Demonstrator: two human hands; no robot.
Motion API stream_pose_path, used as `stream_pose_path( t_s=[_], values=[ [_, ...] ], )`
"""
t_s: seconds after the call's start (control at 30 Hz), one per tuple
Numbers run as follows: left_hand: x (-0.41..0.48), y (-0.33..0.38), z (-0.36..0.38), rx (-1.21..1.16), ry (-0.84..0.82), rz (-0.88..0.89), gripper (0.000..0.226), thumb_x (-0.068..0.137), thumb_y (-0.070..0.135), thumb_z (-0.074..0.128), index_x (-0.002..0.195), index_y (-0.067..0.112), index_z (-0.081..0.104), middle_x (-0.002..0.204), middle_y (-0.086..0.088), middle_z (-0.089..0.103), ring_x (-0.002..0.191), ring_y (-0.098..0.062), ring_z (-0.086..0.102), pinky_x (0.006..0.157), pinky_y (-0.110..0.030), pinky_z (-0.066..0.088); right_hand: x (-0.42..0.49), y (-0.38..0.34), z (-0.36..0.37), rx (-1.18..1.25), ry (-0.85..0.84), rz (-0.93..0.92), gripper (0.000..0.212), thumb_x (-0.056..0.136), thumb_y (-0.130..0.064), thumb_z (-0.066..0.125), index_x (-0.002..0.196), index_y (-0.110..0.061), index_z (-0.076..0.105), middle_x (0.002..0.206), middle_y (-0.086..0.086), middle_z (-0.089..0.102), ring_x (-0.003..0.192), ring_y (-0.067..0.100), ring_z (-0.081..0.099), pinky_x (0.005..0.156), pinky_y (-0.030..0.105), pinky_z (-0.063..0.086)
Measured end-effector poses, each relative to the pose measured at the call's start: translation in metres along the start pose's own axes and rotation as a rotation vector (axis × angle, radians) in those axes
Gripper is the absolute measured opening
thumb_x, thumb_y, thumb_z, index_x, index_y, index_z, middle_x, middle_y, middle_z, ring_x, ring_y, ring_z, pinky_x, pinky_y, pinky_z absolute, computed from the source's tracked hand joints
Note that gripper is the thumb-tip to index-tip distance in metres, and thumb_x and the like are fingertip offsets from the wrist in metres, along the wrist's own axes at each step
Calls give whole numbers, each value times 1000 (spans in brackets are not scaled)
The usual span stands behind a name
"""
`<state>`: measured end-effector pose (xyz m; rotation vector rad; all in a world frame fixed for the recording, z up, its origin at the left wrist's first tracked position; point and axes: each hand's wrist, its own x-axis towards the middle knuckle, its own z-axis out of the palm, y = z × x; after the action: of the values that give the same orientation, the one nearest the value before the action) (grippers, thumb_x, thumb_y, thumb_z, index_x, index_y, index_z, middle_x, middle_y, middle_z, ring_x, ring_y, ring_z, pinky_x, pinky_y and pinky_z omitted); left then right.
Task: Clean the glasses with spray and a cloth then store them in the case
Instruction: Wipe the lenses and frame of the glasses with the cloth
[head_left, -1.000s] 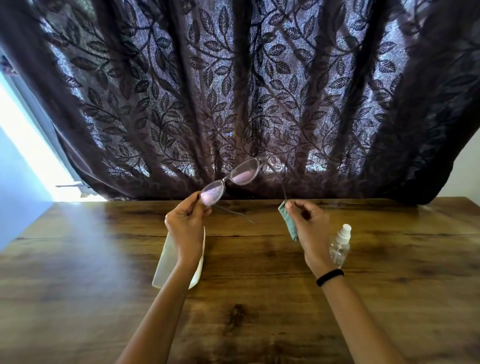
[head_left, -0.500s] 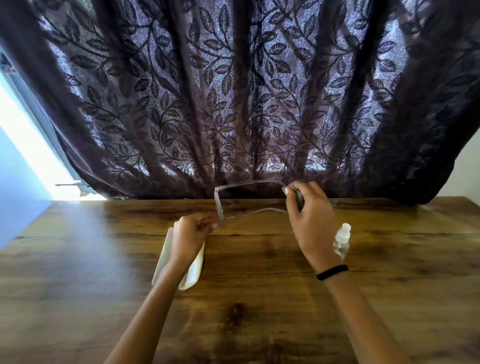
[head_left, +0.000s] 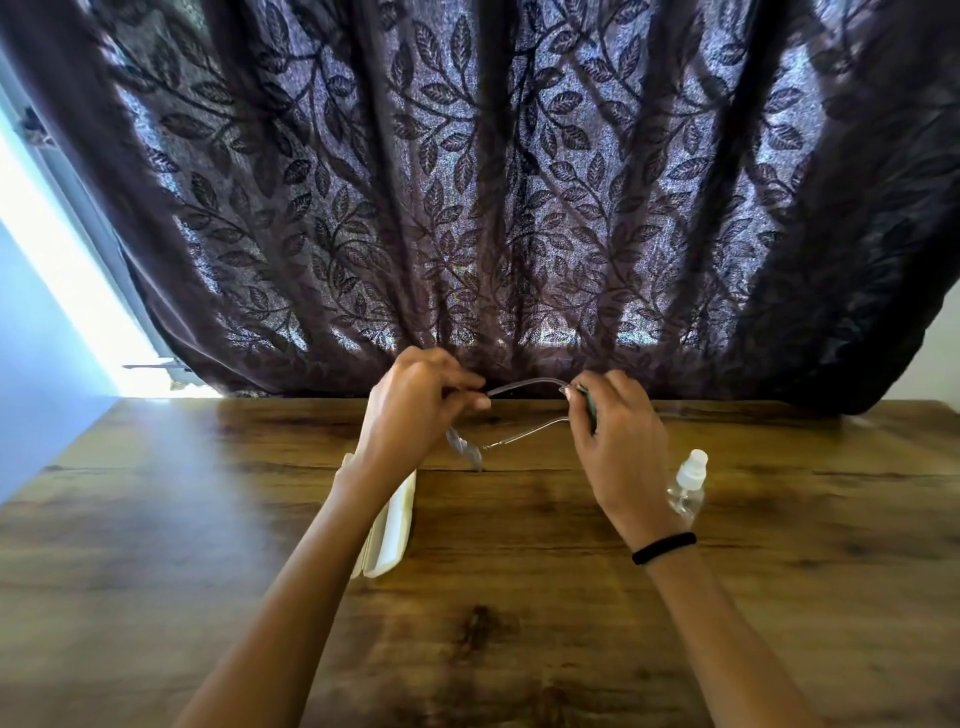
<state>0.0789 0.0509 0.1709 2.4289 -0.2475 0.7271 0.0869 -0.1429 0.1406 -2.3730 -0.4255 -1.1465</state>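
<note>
Metal-framed glasses (head_left: 470, 452) held above table (head_left: 519, 597): left hand (head_left: 410, 410) pinches one temple; right hand (head_left: 613, 441) pinches cloth (head_left: 588, 400) around its tip.

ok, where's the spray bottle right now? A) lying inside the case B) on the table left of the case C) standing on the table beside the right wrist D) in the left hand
C: the spray bottle stands upright on the table just to the right of the right hand, ungripped; both that hand and the left hand are on the glasses.
</note>
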Motion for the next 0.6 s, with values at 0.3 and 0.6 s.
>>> stream_pose_path(
  t_s=[0.3,0.6],
  values=[
    [-7,3,7,120,-137,-8,19,75,23,71,93,20,74,89,2,66,85,-18,61,71,-32,48,-3,-1,-3,-35,23,-29,9,84,-11,65,90,-4,66,78,7,61,71,21,58,50,24,43],
    [-13,-12,14,-118,141,-105,14,64,6,79,78,3,75,76,-7,71,64,-13,61,61,-10,43,-3,-6,-4,488,202,165,34,76,-12,73,109,-4,64,88,0,64,76,7,60,71,12,49]
  ],
)
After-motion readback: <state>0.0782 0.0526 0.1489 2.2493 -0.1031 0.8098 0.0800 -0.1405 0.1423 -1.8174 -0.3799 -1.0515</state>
